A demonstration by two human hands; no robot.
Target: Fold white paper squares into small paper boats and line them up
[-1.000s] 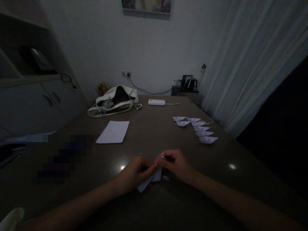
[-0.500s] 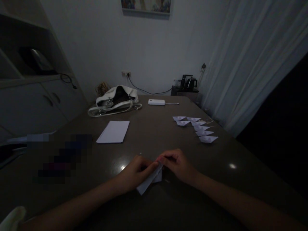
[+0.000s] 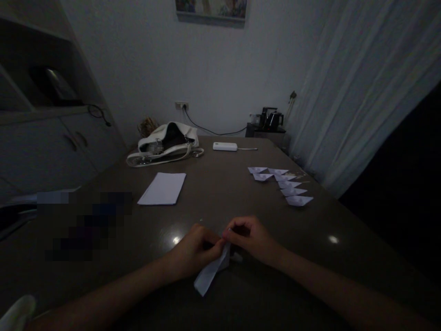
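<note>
Both my hands meet over the near middle of a dark table (image 3: 220, 202). My left hand (image 3: 193, 250) and my right hand (image 3: 250, 236) each pinch the top of a folded white paper piece (image 3: 210, 273), which hangs down and to the left from my fingertips. The fingers of both hands are curled shut on it. A stack of white paper sheets (image 3: 162, 188) lies further back on the left. Several small folded paper boats (image 3: 282, 184) lie in a row at the right.
A white handbag (image 3: 164, 143) and a white power bank (image 3: 224, 146) with a cable lie at the table's far end. A kettle set (image 3: 270, 120) stands on a side table behind. White curtains (image 3: 361, 92) hang on the right; cabinets stand on the left.
The folded paper has narrowed and now hangs lower and further left from my fingertips. Both hands have stayed in nearly the same place.
</note>
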